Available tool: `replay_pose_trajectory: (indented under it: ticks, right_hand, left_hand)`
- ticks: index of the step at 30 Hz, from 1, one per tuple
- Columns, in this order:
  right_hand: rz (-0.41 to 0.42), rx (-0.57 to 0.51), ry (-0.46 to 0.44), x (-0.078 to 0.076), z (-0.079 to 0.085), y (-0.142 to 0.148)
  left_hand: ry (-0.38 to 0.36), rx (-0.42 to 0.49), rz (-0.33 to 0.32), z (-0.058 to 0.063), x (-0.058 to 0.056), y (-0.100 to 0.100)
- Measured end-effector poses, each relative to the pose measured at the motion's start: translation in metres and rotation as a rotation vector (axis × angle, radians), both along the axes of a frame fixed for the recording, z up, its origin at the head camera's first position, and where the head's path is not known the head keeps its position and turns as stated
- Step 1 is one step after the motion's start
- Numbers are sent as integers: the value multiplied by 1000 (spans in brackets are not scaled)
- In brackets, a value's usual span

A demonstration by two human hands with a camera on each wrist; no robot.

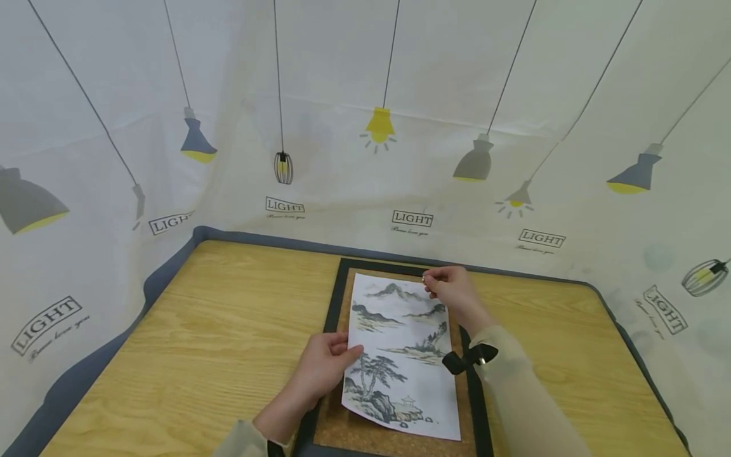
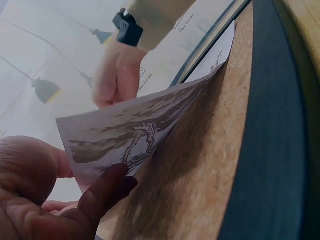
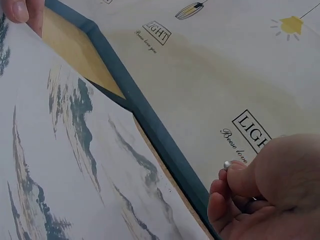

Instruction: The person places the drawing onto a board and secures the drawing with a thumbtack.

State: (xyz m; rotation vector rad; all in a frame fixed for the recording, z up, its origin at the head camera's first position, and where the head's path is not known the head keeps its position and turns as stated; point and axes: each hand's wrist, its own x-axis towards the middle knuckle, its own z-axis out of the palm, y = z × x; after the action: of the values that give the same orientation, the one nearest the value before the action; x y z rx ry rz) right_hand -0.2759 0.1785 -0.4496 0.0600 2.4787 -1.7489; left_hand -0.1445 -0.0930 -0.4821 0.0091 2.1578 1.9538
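Note:
A sheet of white paper (image 1: 419,320) printed with an ink landscape of mountains and pines lies over a cork board (image 1: 338,428) with a dark frame. My left hand (image 1: 324,367) pinches the sheet's left edge, thumb on the printed face and fingers behind. In the left wrist view, that side of the paper (image 2: 107,127) curves up off the cork. Near the sheet's top right corner, my right hand (image 1: 455,296) pinches a small silvery thumbtack (image 3: 227,165) between thumb and fingers. The tack's point is hidden.
The board lies on a wood-grain table (image 1: 228,330), close to its dark far edge (image 1: 274,242). White fabric (image 1: 331,70) printed with lamps surrounds the table at the back and sides. Dark straps (image 1: 476,357) circle the wrists.

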Motion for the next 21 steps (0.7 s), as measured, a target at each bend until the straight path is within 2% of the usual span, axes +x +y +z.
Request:
replay_pose_trajectory:
  ticks: [7,13,21]
  right_hand:
    - [-28,183,-30,-18,-22,-6]
    - [-14,326,6,-30,-42,-5]
    - [22,427,91,-37,-43,-12]
  left_hand:
    - [-50,-5,-9,-1,2,-3]
    - [-59,-19,-9,-3,3,-4]
    - [-38,-13,-4,-3,1,-5]
